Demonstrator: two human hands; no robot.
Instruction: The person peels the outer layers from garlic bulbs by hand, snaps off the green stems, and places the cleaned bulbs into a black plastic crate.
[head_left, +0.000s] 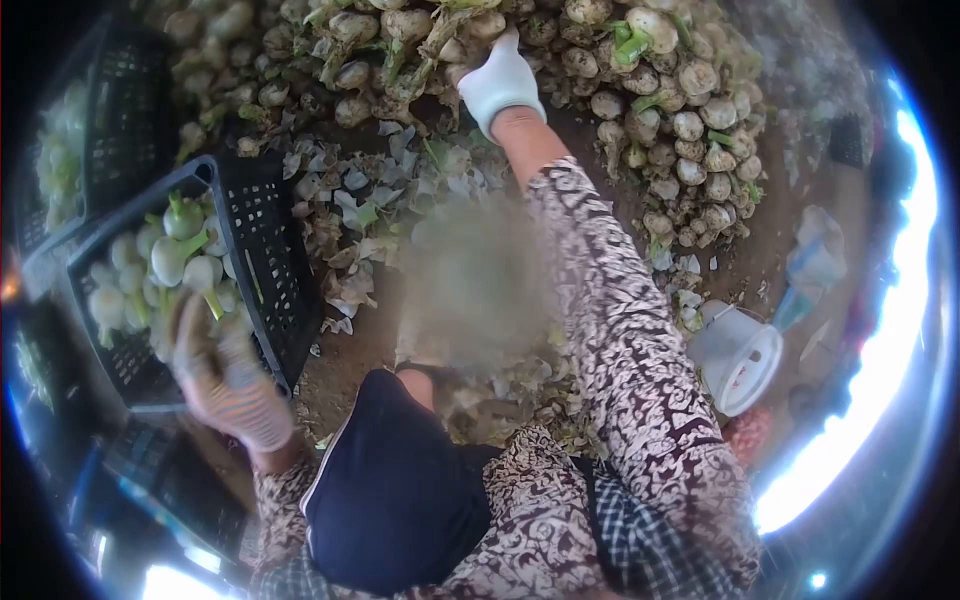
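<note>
My left hand (235, 385), in a striped work glove and blurred, is open at the near edge of a black plastic crate (262, 270). Its fingers stretch toward the peeled pale onion-like bulbs (172, 258) with short green stems inside. My right hand (500, 85), in a white glove, reaches out to the big heap of unpeeled, soil-marked bulbs (405, 25). Its fingertips are right among the bulbs and partly hidden, so I cannot tell whether they grip one.
Loose papery skins (365, 200) litter the ground before me. More bulbs (690, 125) are heaped at right, near a white bucket (735, 355). Another crate (130, 110) with pale bulbs stands at far left. A blurry smear covers the middle of the view.
</note>
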